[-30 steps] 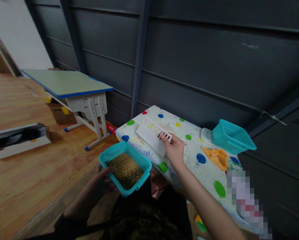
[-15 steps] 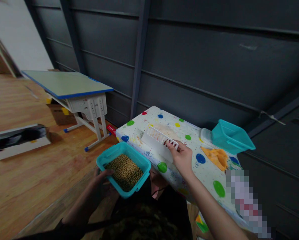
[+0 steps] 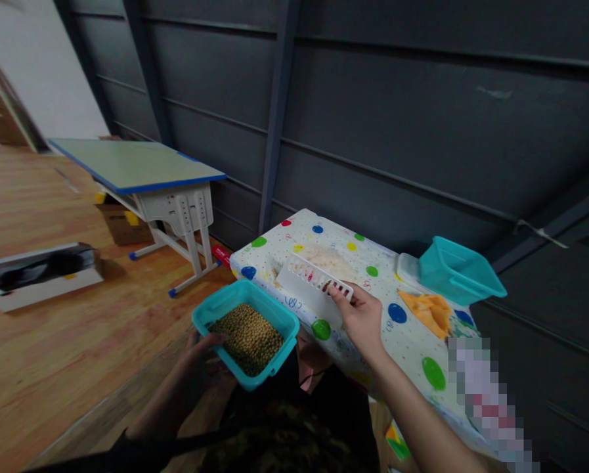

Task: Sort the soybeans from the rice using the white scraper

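My left hand [image 3: 208,348] grips the near left side of a teal plastic tub [image 3: 282,315], its thumb over the rim. Greenish and tan dried beans [image 3: 255,335] cover the tub's floor. Pinched by its right end in my right hand [image 3: 366,315] is a white plastic piece with a row of slots [image 3: 304,282], held tilted at the table's near left part. Just behind it, a spread of pale, fine grains [image 3: 331,258] lies on the balloon-patterned tablecloth [image 3: 294,230]. Whether the slotted piece touches the cloth I cannot tell.
At the table's right end stand a second teal tub [image 3: 459,269] and a whitish lid [image 3: 407,267], with an orange cloth [image 3: 429,312] before them. A dark panelled wall [image 3: 397,131] runs behind. Left are a desk [image 3: 141,164] and an open white box [image 3: 43,279] on the floor.
The slotted piece has shifted slightly toward me with my right hand, and more of the pale grains shows behind it. The tub in my left hand is almost unmoved.
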A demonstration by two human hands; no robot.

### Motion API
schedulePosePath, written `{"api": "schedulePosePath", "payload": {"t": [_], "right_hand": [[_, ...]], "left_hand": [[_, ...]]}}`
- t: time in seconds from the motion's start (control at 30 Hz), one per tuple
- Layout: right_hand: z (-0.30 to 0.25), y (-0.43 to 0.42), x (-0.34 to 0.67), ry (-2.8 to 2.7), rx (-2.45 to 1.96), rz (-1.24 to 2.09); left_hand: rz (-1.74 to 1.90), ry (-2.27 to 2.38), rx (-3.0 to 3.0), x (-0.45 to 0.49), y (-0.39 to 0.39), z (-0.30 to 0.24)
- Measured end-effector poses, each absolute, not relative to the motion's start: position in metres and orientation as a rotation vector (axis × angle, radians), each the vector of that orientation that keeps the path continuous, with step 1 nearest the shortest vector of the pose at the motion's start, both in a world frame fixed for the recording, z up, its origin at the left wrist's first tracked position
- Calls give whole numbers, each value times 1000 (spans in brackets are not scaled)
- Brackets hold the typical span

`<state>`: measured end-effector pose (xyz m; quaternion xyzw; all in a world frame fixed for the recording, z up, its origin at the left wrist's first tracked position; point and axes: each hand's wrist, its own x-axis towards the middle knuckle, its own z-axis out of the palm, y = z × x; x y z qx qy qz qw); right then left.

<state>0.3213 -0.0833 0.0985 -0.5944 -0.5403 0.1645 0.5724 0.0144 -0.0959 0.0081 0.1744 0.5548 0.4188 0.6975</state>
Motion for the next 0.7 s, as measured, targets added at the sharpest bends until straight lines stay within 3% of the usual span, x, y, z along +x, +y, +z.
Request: {"api": "schedulePosePath", "payload": {"t": [0.4,0.7], "right_hand": [[93,-90,305,-1284,-1359,444],[96,-39,309,-1273,-1341,326]], "left_hand": [[994,1269,436,18,-100,10],[1005,1290,438,21,-99,15]]}}
